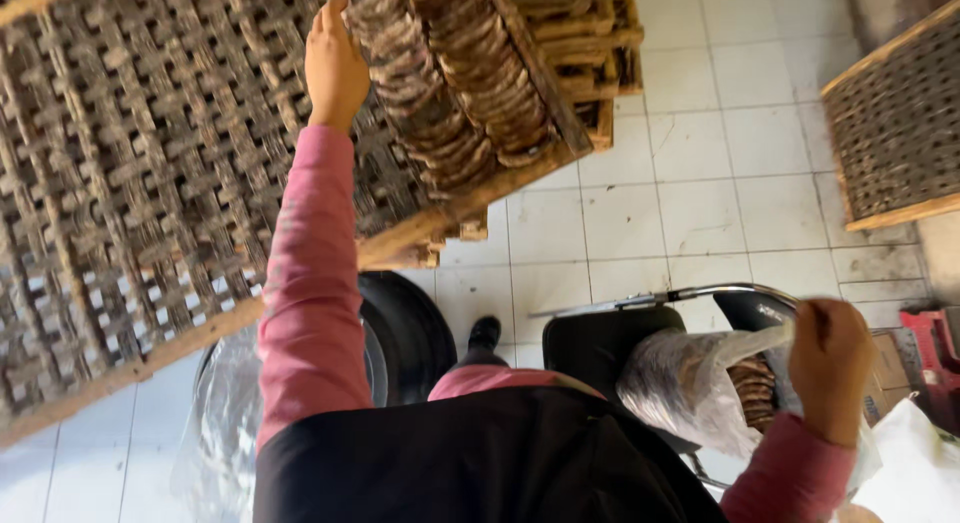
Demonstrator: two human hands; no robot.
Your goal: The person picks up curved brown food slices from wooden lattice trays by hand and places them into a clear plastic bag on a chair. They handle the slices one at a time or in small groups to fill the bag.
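White floor tiles [700, 213] are seen beneath a woven drying rack [150, 183]. Brown discs [440, 83] are stacked in rows just right of the left hand [335, 68], which is released, resting on the rack. A clear bag [690, 383] of discs, well below the rack, is clenched by the right hand [830, 368].

The left hand [335, 68] reaches far forward on a straight arm in a pink sleeve, fingers extended and pressed flat. The right hand [830, 368] stays low and close to the body, elbow bent, fingers curled into a closed grip.
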